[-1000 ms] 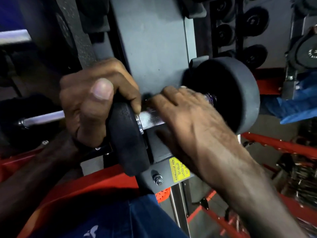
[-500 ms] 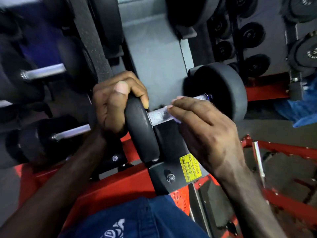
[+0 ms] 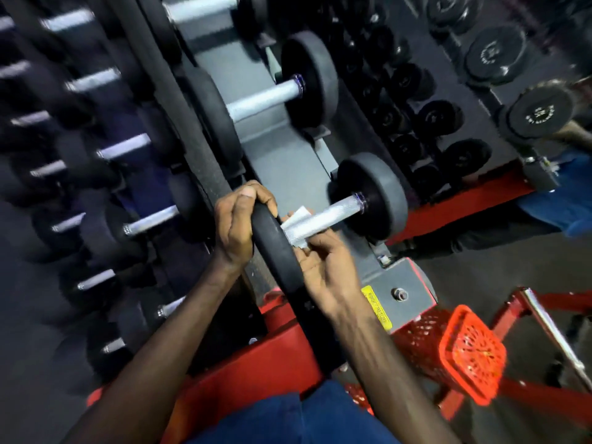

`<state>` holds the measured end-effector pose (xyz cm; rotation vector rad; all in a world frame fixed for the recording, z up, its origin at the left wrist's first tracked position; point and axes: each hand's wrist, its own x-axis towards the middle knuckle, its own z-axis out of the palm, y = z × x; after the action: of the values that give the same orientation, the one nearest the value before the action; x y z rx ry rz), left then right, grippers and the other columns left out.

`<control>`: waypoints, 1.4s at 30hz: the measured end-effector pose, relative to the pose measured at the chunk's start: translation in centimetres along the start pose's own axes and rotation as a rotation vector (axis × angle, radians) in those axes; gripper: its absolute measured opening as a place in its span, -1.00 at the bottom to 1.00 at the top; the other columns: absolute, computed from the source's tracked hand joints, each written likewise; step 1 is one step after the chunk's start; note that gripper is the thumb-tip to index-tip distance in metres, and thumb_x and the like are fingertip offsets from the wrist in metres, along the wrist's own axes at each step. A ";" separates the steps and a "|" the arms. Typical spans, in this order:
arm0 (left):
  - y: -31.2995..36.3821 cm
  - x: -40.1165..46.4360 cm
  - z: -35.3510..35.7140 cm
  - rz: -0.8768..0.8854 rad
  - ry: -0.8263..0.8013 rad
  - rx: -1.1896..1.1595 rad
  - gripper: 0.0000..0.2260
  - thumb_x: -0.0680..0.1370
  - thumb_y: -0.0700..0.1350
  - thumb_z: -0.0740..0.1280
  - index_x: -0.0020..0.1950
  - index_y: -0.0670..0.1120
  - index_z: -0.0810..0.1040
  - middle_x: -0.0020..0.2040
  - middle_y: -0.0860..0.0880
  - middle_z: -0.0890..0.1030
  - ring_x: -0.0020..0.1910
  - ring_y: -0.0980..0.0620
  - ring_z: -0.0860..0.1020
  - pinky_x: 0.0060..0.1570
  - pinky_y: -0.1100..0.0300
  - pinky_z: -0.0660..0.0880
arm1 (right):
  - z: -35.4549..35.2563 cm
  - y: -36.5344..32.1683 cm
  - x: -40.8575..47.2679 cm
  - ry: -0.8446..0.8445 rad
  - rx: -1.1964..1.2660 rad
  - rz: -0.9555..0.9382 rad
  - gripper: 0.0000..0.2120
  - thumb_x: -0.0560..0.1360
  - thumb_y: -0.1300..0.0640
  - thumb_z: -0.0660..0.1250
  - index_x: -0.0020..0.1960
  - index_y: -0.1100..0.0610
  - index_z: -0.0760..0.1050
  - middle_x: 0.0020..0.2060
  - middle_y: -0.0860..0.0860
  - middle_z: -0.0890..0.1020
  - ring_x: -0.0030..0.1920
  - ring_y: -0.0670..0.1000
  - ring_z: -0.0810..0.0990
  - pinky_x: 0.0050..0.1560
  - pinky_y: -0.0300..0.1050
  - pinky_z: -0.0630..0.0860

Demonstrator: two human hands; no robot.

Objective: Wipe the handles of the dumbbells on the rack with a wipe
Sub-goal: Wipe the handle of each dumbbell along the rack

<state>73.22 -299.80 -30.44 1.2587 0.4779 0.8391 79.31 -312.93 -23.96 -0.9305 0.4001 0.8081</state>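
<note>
A dumbbell with black round ends and a knurled silver handle lies on the grey rack in front of me. My left hand grips the rim of its near black end. My right hand sits under the handle's near part, fingers curled, pinching a white wipe wrapped against the handle. The far end rests against the rack's side. A second dumbbell lies one slot higher, untouched.
Rows of dumbbells with silver handles fill the rack to the left. More black dumbbells stand on racks at the back right. A red frame runs below, with an orange perforated basket at lower right. A yellow label sits on the rack foot.
The view has pulled back and up, showing more of the rack. My right hand slid toward the handle's near end and turned under it, and the white wipe now shows.
</note>
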 end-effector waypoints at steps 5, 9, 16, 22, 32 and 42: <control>2.9 0.8 0.6 0.095 -0.068 0.098 -0.57 0.72 -0.10 0.06 -0.22 -0.18 0.57 -0.24 -0.10 0.61 -0.21 -0.13 0.55 -0.08 -0.04 0.44 | -0.4 -3.1 0.8 -0.067 0.132 -0.147 -0.44 0.27 0.52 0.11 0.22 0.32 0.54 0.19 0.28 0.60 0.35 0.24 0.52 0.52 0.10 0.38; 2.7 0.6 0.2 0.082 -0.099 0.132 -0.58 0.71 -0.14 0.06 -0.22 -0.24 0.55 -0.24 -0.14 0.60 -0.21 -0.11 0.54 -0.09 0.02 0.42 | -0.7 -1.5 0.1 -0.094 0.010 -0.087 -0.44 0.21 0.47 0.31 0.21 0.31 0.55 0.03 0.26 0.55 0.08 0.17 0.56 0.29 0.04 0.59; 3.7 0.6 0.0 0.087 -0.137 0.163 -0.62 0.68 -0.21 0.06 -0.23 -0.23 0.54 -0.24 -0.16 0.59 -0.18 -0.19 0.55 -0.05 -0.02 0.44 | -1.4 -2.9 0.2 -0.006 0.148 -0.156 -0.59 0.42 0.54 0.04 0.01 0.22 0.56 -0.14 0.09 0.64 -0.10 0.00 0.60 0.52 0.07 0.37; 3.8 0.4 0.0 0.074 -0.132 0.173 -0.60 0.70 -0.16 0.06 -0.23 -0.25 0.55 -0.23 -0.19 0.60 -0.17 -0.23 0.55 -0.03 -0.03 0.44 | -0.8 -1.6 -1.3 0.018 -0.081 -0.116 -0.74 0.53 0.49 0.22 -0.09 0.22 0.58 -0.23 0.13 0.66 -0.27 0.00 0.67 -0.16 -0.11 0.70; 4.0 0.3 -0.2 0.048 -0.156 0.168 -0.56 0.68 0.01 0.09 -0.21 -0.23 0.55 -0.22 -0.19 0.60 -0.16 -0.25 0.55 -0.02 -0.05 0.45 | -1.6 -1.0 -1.2 -0.058 -0.069 -0.172 -0.92 0.54 0.32 0.43 -0.01 0.19 0.63 -0.10 0.11 0.73 -0.10 0.02 0.73 0.08 -0.06 0.67; 5.3 2.3 -2.0 -0.019 -0.202 0.255 -0.78 0.60 -0.02 0.37 -0.17 -0.10 0.67 -0.13 -0.10 0.69 -0.06 -0.08 0.65 0.15 -0.12 0.54 | -0.8 -3.8 -5.0 0.036 -0.530 -0.682 -0.81 0.55 0.34 0.43 0.09 0.16 0.72 0.03 0.08 0.77 -0.03 -0.01 0.69 -0.03 -0.18 0.66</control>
<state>71.70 -296.32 -25.67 1.5533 0.4430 0.6400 78.99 -317.10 -19.14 -1.4657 -0.1250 0.2603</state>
